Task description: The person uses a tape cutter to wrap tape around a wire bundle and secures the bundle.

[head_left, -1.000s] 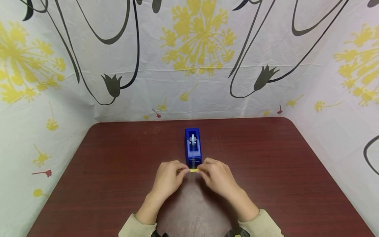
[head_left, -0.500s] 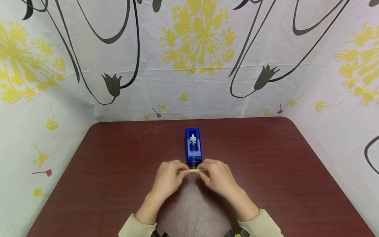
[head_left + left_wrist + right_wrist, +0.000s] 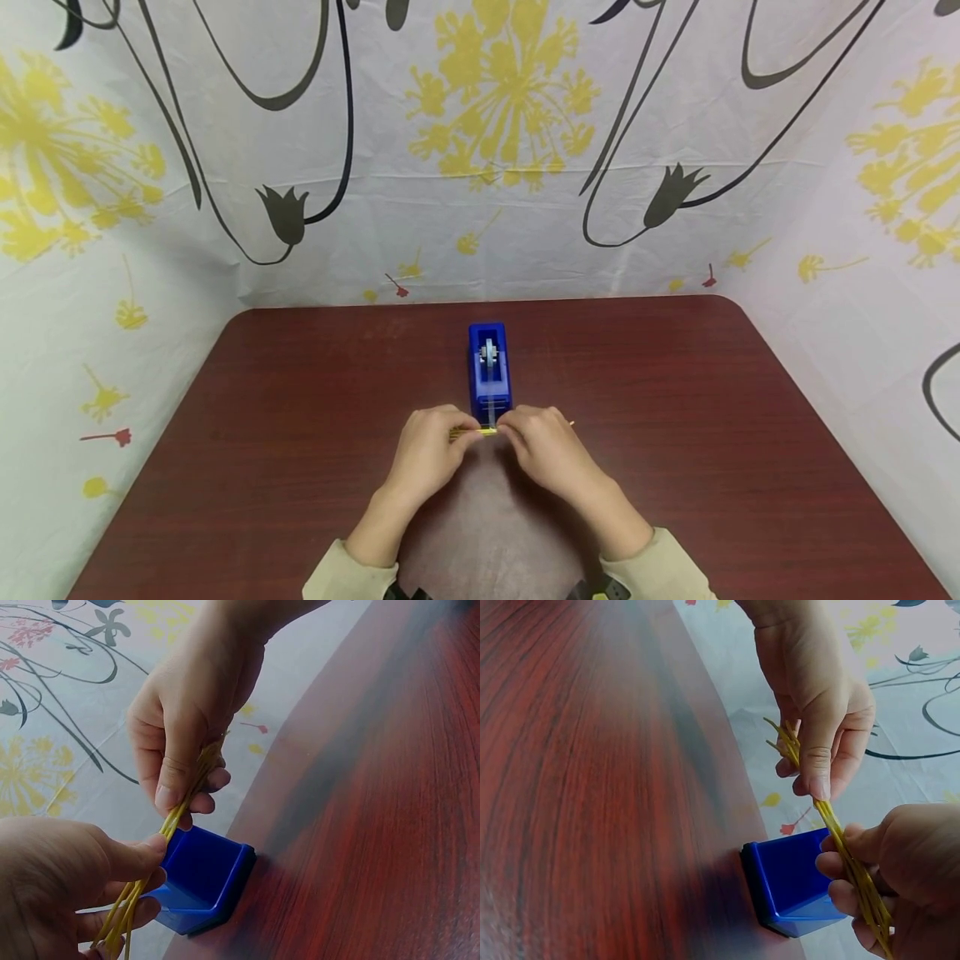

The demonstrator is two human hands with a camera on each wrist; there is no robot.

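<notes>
A bundle of thin yellow strands (image 3: 487,431) runs crosswise between both hands, close to the near end of a blue tape dispenser (image 3: 490,375). My left hand (image 3: 426,450) pinches it between thumb and fingers; loose ends fan out past the fingers (image 3: 786,766) in the right wrist view. From the other side my right hand (image 3: 555,454) pinches the same bundle, its thumb (image 3: 866,844) pressed on the strands. Clear tape on the dispenser reaches down toward the bundle; whether it touches the strands I cannot tell.
The dispenser stands on a dark red wood-grain table (image 3: 360,367). Behind and beside the table hangs a white cloth (image 3: 517,242) printed with yellow and grey flowers. Light sleeves (image 3: 348,571) cover the forearms.
A strand end now shows beyond the right hand's knuckles. The right hand has shifted and turned slightly, its fingertips a little further left. The left hand and the dispenser stay in place.
</notes>
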